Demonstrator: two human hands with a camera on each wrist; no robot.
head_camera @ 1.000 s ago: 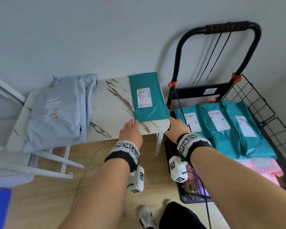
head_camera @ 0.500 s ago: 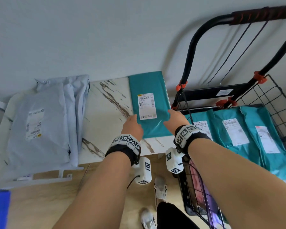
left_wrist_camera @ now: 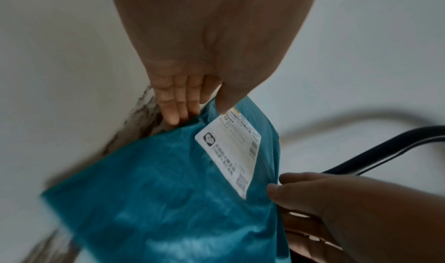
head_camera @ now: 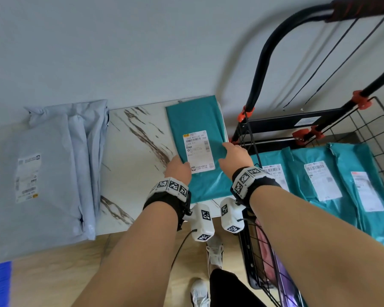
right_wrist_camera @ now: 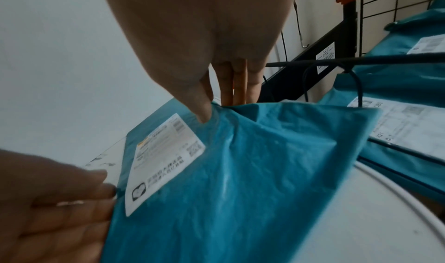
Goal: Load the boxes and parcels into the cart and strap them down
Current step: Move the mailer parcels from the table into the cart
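Grey mailers lie stacked at the far left of our marble table, well apart from everything else. Moving right, our left hand grips the left edge of the teal parcel, which lies at the table's right end beside the cart. The head view shows only the back of this hand; the left wrist view shows the fingers tucked under the edge and the thumb on top, near the white label. Our right hand holds the parcel's right edge. From the head we see only knuckles; the right wrist view shows the thumb pressing down on the plastic, the fingers going behind the crumpled edge. Further right stands the black wire cart, its side touching or just beside the table. Three more teal parcels lie side by side in it, with something pink lower down behind the wire. Thin black cords hang from the handle above them.
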